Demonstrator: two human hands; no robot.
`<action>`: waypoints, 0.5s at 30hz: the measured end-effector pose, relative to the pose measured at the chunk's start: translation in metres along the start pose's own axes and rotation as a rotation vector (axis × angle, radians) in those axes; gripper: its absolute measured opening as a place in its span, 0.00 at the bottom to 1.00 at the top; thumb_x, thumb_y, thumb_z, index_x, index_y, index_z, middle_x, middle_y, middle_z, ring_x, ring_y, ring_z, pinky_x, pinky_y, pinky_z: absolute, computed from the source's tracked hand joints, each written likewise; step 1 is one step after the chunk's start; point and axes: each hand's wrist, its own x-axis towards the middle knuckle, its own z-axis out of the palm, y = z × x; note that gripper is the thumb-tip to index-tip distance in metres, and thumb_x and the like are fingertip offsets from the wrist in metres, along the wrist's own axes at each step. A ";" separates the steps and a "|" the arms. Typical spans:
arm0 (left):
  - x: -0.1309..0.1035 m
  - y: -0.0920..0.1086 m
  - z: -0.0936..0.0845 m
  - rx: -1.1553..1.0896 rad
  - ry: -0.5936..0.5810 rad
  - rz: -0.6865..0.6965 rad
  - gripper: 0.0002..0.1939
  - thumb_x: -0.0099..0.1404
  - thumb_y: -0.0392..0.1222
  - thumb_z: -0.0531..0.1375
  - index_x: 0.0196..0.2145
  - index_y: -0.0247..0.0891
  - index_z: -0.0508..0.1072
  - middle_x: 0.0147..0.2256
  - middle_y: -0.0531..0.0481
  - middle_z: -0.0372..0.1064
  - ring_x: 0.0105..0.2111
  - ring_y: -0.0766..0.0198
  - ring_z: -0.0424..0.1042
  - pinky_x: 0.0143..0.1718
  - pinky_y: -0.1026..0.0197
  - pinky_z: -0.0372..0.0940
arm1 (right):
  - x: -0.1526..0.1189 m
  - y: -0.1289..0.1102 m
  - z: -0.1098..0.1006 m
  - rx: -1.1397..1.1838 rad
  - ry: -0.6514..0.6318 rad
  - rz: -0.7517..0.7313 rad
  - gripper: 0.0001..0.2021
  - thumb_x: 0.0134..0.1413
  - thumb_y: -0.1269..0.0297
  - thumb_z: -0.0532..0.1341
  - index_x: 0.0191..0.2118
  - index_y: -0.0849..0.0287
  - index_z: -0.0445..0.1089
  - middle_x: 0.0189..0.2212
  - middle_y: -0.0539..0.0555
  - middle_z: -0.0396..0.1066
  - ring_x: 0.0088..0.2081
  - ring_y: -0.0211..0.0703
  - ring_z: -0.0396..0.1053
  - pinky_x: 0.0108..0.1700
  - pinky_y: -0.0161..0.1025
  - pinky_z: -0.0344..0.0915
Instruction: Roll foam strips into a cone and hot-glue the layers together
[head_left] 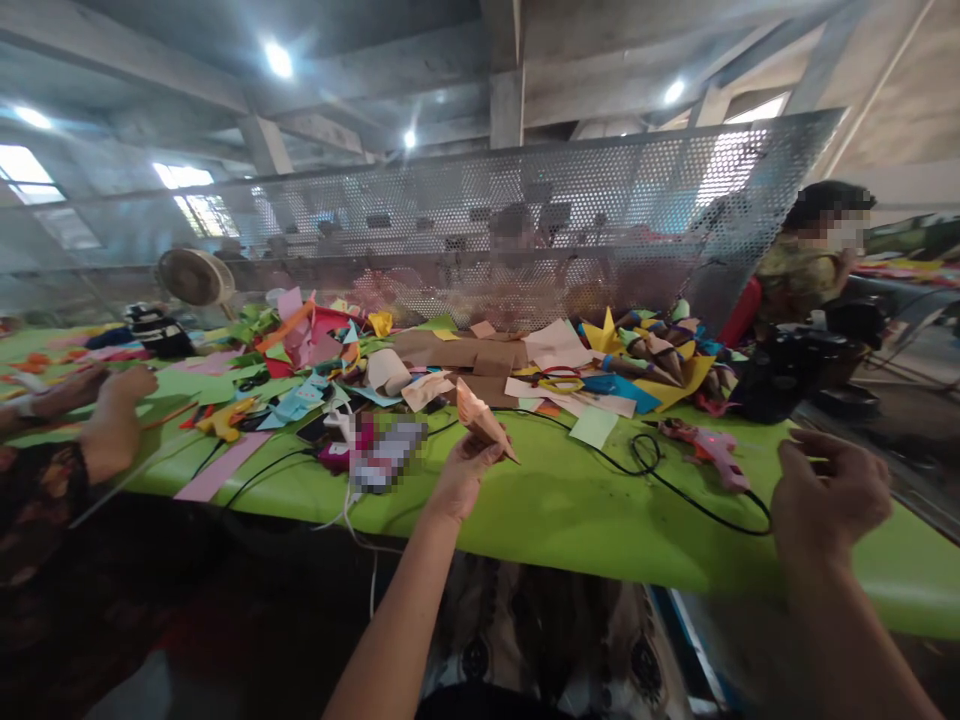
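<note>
My left hand, in the middle of the view, is closed around a small paper cone. The cone is brown towards its pointed lower right end and peach at its wider upper end. It is held tilted above the green table cover. Over on the right, my right hand is raised above the table with fingers loosely bent and apart, and I see nothing in it. Nearest to it lies a pink glue gun, whose black cord loops across the cover.
A heap of coloured paper lies along the back, with scissors and several paper cones at right. A power strip and yellow glue gun are at left. A co-worker's hands are far left. A perforated metal screen stands behind.
</note>
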 end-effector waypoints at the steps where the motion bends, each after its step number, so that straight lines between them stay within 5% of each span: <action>1: 0.001 0.000 0.000 -0.007 0.007 -0.001 0.22 0.43 0.44 0.77 0.36 0.36 0.81 0.36 0.48 0.78 0.37 0.62 0.75 0.45 0.57 0.67 | -0.007 -0.009 0.000 0.030 0.003 -0.059 0.19 0.49 0.57 0.60 0.44 0.60 0.77 0.38 0.59 0.72 0.35 0.48 0.67 0.40 0.46 0.64; 3: 0.002 -0.001 0.002 -0.017 0.016 -0.009 0.22 0.42 0.45 0.77 0.36 0.36 0.81 0.36 0.48 0.78 0.36 0.62 0.75 0.44 0.57 0.67 | -0.028 -0.032 0.002 0.189 -0.114 -0.231 0.18 0.51 0.55 0.62 0.43 0.61 0.77 0.37 0.58 0.72 0.32 0.47 0.67 0.39 0.45 0.64; 9: 0.002 -0.008 0.012 -0.010 0.027 -0.035 0.24 0.42 0.46 0.77 0.37 0.35 0.81 0.34 0.47 0.78 0.37 0.60 0.75 0.46 0.56 0.66 | -0.109 -0.102 0.022 0.388 -1.005 -0.479 0.11 0.59 0.56 0.61 0.39 0.54 0.78 0.36 0.55 0.77 0.38 0.47 0.74 0.41 0.41 0.68; 11: 0.002 -0.010 0.014 -0.008 0.035 -0.036 0.24 0.42 0.46 0.77 0.37 0.35 0.81 0.34 0.48 0.78 0.37 0.60 0.75 0.47 0.56 0.65 | -0.129 -0.114 0.029 0.371 -1.082 -0.492 0.11 0.58 0.56 0.62 0.39 0.54 0.78 0.35 0.54 0.77 0.36 0.47 0.74 0.38 0.40 0.68; 15: 0.003 -0.011 0.014 -0.009 0.059 -0.027 0.23 0.41 0.44 0.77 0.36 0.36 0.80 0.34 0.49 0.78 0.37 0.61 0.75 0.50 0.56 0.63 | -0.152 -0.116 0.040 0.327 -1.042 -0.483 0.08 0.55 0.56 0.64 0.34 0.54 0.75 0.30 0.52 0.76 0.32 0.46 0.72 0.35 0.40 0.66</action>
